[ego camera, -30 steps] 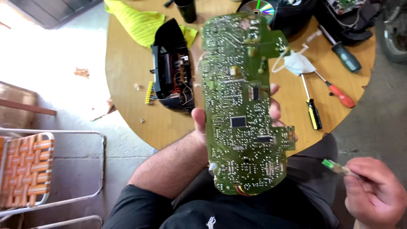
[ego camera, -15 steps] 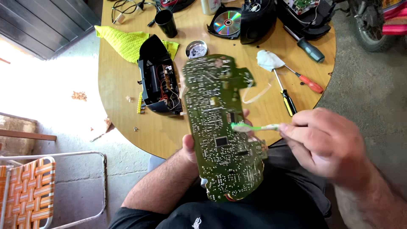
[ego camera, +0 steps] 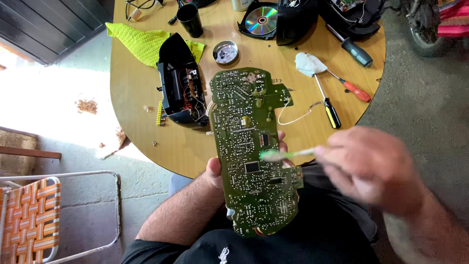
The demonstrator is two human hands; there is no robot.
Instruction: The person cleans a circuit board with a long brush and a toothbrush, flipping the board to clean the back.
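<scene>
The left hand (ego camera: 215,168) holds a long green circuit board (ego camera: 251,146) upright over the lap, thumb pressed on the board's 9 o'clock edge and fingertips showing past its 3 o'clock edge, so the hand is clamped around it from behind. The board is dark green and irregular in outline, wider at the top with a notched tab at 2 o'clock, narrowing a little through the middle and rounding off at 6 o'clock. Its face is thick with small silver solder points and pale traces, with 1 square black chip just below the middle and a smaller dark part above it. A thin white wire (ego camera: 293,115) loops out from its 3 o'clock side.

The right hand (ego camera: 371,168), blurred, comes in from 3 o'clock with fingers closed around the handle of a pale green brush (ego camera: 283,155), whose head touches the board just right of the middle, above the black chip.

Behind the board lies a round wooden table (ego camera: 141,88). At 10 o'clock from the board sits an open black casing (ego camera: 178,83) with wiring inside, partly on a yellow-green cloth (ego camera: 139,41). A small round tin (ego camera: 225,52) sits at 12 o'clock, a black cup (ego camera: 189,20) beyond it, and a disc (ego camera: 261,20) farther back. At 2 o'clock lie 3 screwdrivers, 1 black and yellow (ego camera: 331,110), 1 red (ego camera: 354,90), 1 dark (ego camera: 354,51), beside a crumpled white tissue (ego camera: 307,63). An orange woven chair (ego camera: 29,220) stands at 8 o'clock.
</scene>
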